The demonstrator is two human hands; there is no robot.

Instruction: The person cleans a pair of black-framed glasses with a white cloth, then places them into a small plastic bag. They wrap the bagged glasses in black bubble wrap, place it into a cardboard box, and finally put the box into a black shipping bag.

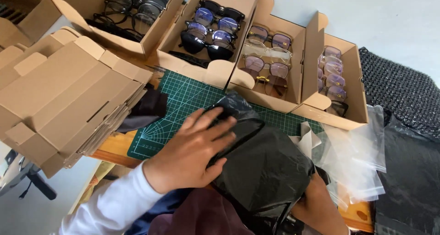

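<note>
My left hand [195, 148] lies flat, fingers spread, on a black plastic bag [266, 171] and on a pair of black-framed glasses [238, 125] that rests on the green cutting mat [183, 97]. My right hand [318, 203] is mostly hidden under the bag's right side and grips it from below. The bag covers the near edge of the mat and my lap.
Several open cardboard boxes of glasses [266, 56] stand along the mat's far edge. A stack of flat folded cartons [59, 97] sits at the left. Clear plastic bags [357, 157] and black mesh material [403, 93] lie at the right. A dark cloth [146, 109] lies beside the cartons.
</note>
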